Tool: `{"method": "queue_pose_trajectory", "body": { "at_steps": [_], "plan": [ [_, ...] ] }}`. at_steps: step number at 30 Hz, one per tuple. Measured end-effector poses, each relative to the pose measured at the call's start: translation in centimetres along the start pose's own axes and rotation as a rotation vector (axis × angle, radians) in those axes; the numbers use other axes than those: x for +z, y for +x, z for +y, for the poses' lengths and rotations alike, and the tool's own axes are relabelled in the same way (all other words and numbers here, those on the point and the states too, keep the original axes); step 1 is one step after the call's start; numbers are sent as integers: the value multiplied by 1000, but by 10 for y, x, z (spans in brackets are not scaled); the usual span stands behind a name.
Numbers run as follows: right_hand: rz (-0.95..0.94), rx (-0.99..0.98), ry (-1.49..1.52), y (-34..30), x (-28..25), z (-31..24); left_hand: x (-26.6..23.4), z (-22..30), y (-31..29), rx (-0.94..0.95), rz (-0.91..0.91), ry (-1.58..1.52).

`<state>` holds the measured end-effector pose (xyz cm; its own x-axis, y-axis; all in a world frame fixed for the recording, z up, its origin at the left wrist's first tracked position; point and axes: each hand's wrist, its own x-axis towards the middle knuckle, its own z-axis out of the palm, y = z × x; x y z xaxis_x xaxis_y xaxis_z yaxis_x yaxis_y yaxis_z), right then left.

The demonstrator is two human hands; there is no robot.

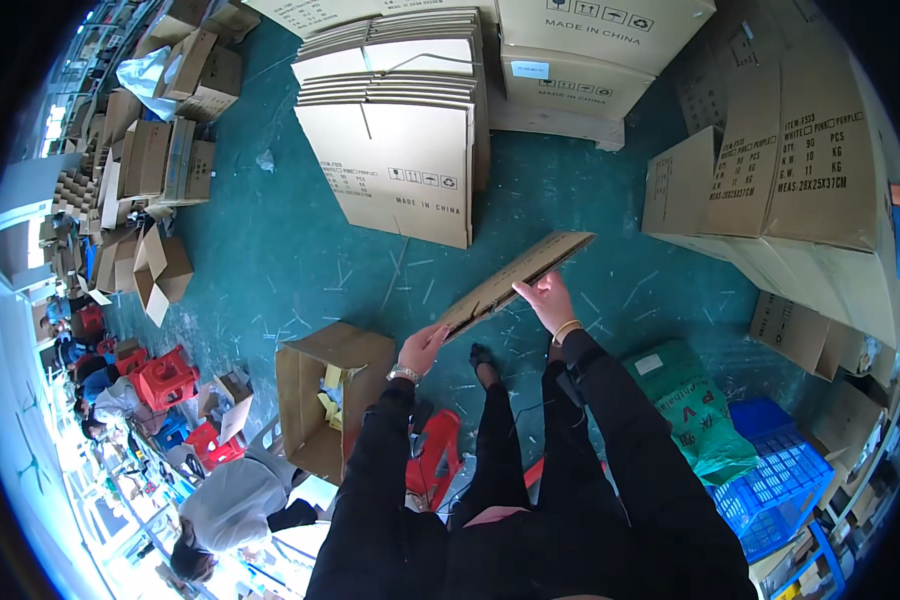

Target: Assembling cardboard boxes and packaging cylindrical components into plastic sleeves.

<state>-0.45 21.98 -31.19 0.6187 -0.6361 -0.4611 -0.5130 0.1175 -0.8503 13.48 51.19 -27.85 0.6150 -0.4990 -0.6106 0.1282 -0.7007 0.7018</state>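
Note:
A flattened brown cardboard box point(515, 282) is held up in front of me, tilted with its right end higher. My left hand point(422, 350) grips its lower left end, fingers closed on the edge. On the near edge toward the right, my right hand point(547, 302) pinches the cardboard between thumb and fingers. A tall stack of flattened cardboard boxes point(400, 165) stands on the floor just beyond. Below my left hand sits an open cardboard box point(310, 400) with some yellow pieces inside.
Big closed cartons point(580, 85) stand behind the stack, and more cartons point(790, 170) at the right. A green sack point(690, 410) and a blue plastic crate point(775, 485) lie near right. Red stools point(165, 380) and a seated co-worker point(235, 500) are at the left.

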Motion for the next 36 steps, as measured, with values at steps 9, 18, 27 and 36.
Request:
{"method": "queue_pose_trajectory", "body": {
  "at_steps": [9, 18, 27, 36],
  "plan": [
    [-64, 41, -7, -20, -15, 34, -17, 41, 34, 330, 109, 657],
    [-85, 410, 273, -22, -19, -26, -45, 34, 13, 230, 59, 897],
    [-343, 39, -329, -64, -48, -18, -44, 4, -1, -107, 479, 814],
    [-173, -111, -683, -45, -32, 18, 6, -11, 16, -256, 613, 659]
  ]
}}
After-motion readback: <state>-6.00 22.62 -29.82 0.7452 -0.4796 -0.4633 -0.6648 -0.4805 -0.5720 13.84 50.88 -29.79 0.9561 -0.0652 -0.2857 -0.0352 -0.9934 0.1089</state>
